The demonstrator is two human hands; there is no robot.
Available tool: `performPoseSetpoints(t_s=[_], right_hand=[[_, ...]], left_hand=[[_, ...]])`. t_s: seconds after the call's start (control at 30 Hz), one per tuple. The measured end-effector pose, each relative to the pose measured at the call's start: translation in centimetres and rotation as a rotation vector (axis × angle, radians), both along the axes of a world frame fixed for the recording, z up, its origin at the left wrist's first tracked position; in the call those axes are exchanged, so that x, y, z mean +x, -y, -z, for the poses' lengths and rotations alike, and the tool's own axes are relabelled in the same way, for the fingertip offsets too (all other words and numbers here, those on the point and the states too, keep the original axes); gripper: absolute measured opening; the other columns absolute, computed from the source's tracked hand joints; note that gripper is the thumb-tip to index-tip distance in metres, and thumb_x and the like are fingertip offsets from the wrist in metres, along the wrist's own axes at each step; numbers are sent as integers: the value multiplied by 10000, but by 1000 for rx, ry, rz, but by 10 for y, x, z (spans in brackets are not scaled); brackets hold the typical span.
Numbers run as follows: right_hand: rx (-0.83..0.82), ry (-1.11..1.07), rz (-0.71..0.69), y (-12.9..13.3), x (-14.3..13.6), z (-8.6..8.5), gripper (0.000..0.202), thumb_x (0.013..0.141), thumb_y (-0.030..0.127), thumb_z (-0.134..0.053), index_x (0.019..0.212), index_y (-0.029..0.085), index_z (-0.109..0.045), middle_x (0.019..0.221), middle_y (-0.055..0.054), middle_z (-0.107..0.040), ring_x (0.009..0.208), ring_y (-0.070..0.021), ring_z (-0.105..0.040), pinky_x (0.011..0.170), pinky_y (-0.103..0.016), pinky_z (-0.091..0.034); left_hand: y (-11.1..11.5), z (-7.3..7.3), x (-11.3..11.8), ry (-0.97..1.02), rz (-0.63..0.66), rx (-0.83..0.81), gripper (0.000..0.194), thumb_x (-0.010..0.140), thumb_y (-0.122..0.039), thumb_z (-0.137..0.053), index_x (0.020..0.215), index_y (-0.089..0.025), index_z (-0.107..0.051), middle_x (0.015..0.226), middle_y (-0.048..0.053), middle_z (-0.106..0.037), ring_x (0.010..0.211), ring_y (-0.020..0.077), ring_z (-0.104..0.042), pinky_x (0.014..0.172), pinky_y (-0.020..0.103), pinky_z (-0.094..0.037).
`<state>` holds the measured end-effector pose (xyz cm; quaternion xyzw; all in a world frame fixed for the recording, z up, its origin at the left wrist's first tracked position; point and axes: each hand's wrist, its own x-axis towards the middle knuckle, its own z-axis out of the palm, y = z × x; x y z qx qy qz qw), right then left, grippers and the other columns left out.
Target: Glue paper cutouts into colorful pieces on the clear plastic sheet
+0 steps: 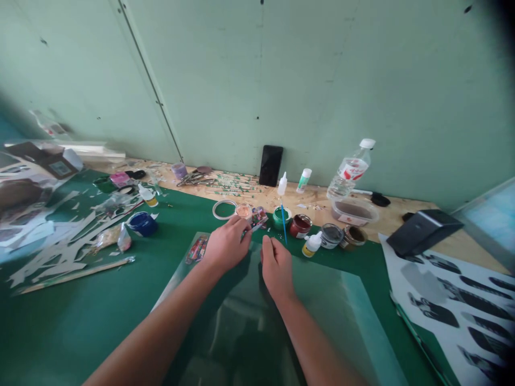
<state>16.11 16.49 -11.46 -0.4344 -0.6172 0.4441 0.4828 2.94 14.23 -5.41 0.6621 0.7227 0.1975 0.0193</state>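
Observation:
My left hand (227,244) reaches over the clear sheet (330,292), its fingers bent and closed together. At its fingertips shows a small pale sliver (257,227), too small to name. Just beyond those fingers stand a jar of peach-coloured paint (243,210) and a small heap of colourful pieces (260,216). My right hand (277,268) is curled shut beside it, thumb against the fingers; anything inside is hidden. A thin blue brush (284,220) leans at the green paint jar (278,221), right of my hands. Another colourful patch (197,249) lies left of my left wrist.
Right of the green jar are a red paint jar (301,226), a yellow-labelled glue bottle (312,244) and a grey jar (332,236). A phone (271,165) leans on the wall; a water bottle (350,170) stands tilted. Paper scraps (72,244) and a blue jar (142,224) lie left.

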Motion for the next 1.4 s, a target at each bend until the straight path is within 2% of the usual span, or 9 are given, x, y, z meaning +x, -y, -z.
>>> performPoseSetpoints(t_s=[0.1, 0.23, 0.37, 0.5, 0.63, 0.83, 0.93, 1.13, 1.4], right_hand=[[-14, -17, -31, -1, 1, 0, 274, 902, 448, -550, 784, 201, -540, 631, 42, -500, 564, -121, -437, 543, -241, -343], [-25, 32, -65, -1, 4, -1, 252, 894, 424, -551, 868, 184, -624, 650, 16, -569, 557, -128, -474, 540, -247, -366], [-9, 36, -131, 2, 4, -3, 266, 904, 401, -526, 854, 173, -652, 713, -18, -642, 516, -114, -472, 497, -244, -366], [-61, -13, -144, 3, 3, -2, 251, 921, 359, -480, 895, 167, -640, 772, -28, -665, 477, -92, -460, 460, -230, -368], [-54, -29, -141, 3, 2, 0, 267, 933, 347, -471, 971, 156, -653, 784, -29, -648, 484, -87, -461, 453, -227, -371], [-104, -135, -204, 4, 4, -1, 198, 897, 347, -579, 978, 173, -629, 867, -40, -676, 528, -88, -471, 483, -231, -396], [-145, -226, -233, 5, 6, -2, 161, 867, 333, -641, 923, 183, -617, 863, -31, -680, 541, -82, -468, 490, -224, -389], [-274, -493, -355, 7, 5, -10, 141, 821, 282, -708, 842, 194, -599, 786, 2, -657, 477, -55, -429, 439, -217, -295], [-456, -644, -488, 7, 3, -16, 219, 743, 285, -772, 808, 203, -580, 737, 17, -639, 449, -52, -406, 433, -220, -248]], left_hand=[[28, -5, -7, 316, -95, -21, 171, 904, -311, -485, 861, -188, -597, 719, 11, -638, 602, 130, -592, 551, 228, -434], [75, -4, -15, 1242, -272, -22, 208, 800, -379, -605, 753, -196, -519, 542, -34, -552, 427, 80, -407, 397, 185, -274], [124, 1, -21, 1557, -388, -51, 245, 738, -377, -663, 729, -204, -490, 529, -10, -587, 471, 100, -464, 408, 175, -314], [152, 6, -31, 1322, -412, -255, 260, 787, -435, -602, 730, -191, -535, 475, -14, -563, 394, 85, -406, 380, 177, -273], [155, 5, -42, 985, -424, -391, 266, 815, -445, -532, 738, -194, -573, 578, -5, -624, 385, 97, -440, 380, 205, -277], [155, 5, -44, 333, -559, -284, 383, 847, -457, -491, 1104, -205, -623, 602, -19, -623, 547, 185, -608, 489, 252, -373], [159, 15, -34, 248, -556, -197, 413, 885, -448, -464, 1216, -218, -554, 624, -35, -618, 541, 172, -603, 517, 253, -388], [165, 43, -15, 143, -537, -36, 285, 903, -405, -469, 1118, -264, -592, 646, -60, -628, 538, 135, -593, 557, 238, -395], [164, 42, -16, 112, -514, -34, 246, 893, -369, -498, 1072, -262, -627, 629, -67, -642, 521, 122, -596, 533, 222, -391]])
